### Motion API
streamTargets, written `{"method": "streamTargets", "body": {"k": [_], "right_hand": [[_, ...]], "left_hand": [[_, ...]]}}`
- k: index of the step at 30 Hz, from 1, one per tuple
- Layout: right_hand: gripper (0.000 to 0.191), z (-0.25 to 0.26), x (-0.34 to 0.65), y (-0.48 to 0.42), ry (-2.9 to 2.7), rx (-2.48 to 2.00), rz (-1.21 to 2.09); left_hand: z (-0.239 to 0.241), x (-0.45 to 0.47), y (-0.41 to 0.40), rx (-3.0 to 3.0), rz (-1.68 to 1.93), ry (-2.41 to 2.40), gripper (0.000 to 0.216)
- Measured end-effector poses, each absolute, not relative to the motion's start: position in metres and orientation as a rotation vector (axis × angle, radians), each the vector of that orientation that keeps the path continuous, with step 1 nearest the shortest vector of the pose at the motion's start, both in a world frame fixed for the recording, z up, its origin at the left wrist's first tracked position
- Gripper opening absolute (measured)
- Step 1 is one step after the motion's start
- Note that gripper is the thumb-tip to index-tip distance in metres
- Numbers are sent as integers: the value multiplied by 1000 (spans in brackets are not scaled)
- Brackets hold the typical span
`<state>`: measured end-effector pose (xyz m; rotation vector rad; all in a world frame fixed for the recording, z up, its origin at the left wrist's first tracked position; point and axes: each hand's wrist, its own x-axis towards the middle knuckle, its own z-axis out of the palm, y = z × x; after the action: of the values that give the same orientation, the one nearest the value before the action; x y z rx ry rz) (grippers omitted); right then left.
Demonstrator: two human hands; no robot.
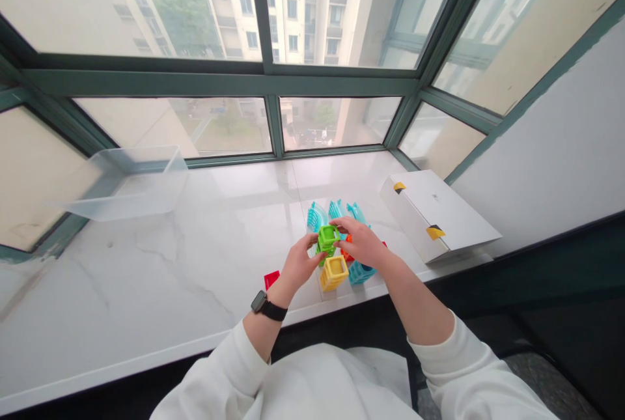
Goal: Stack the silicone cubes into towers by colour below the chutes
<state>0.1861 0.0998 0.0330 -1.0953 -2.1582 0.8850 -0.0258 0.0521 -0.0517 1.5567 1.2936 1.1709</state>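
Note:
Between my two hands is a green toy block (328, 235) with open, frame-like sides. My left hand (301, 262) grips it from the left, thumb and fingers closed on its edge. My right hand (359, 241) holds it from the right, fingertips on its upper rim. Just below stands a yellow block (334, 273) of similar build. A teal block (361, 273) sits under my right wrist, partly hidden. An orange-red piece (347, 248) shows behind my right fingers. Beyond my hands lie several clear turquoise curved track pieces (336, 210). A red piece (271, 279) rests left of my left wrist.
A clear plastic bin (131, 205) stands at the back left of the white marble-patterned sill (205, 238). At the right lies a white box (439, 211) with yellow-and-black tabs. Green-framed windows (273, 84) border the back. The sill's front edge runs just before my body.

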Motion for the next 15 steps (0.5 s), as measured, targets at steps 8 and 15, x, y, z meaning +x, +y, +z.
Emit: {"method": "streamTargets", "body": {"k": [8,15], "right_hand": [[48,34,186,102,-2161,-1111,889],[49,32,185,104,-2193,-1118,874]], "left_hand": [[-46,-26,51,1550,1162,1311,41],[-51,-28,52,1510,1183,1250,46]]}}
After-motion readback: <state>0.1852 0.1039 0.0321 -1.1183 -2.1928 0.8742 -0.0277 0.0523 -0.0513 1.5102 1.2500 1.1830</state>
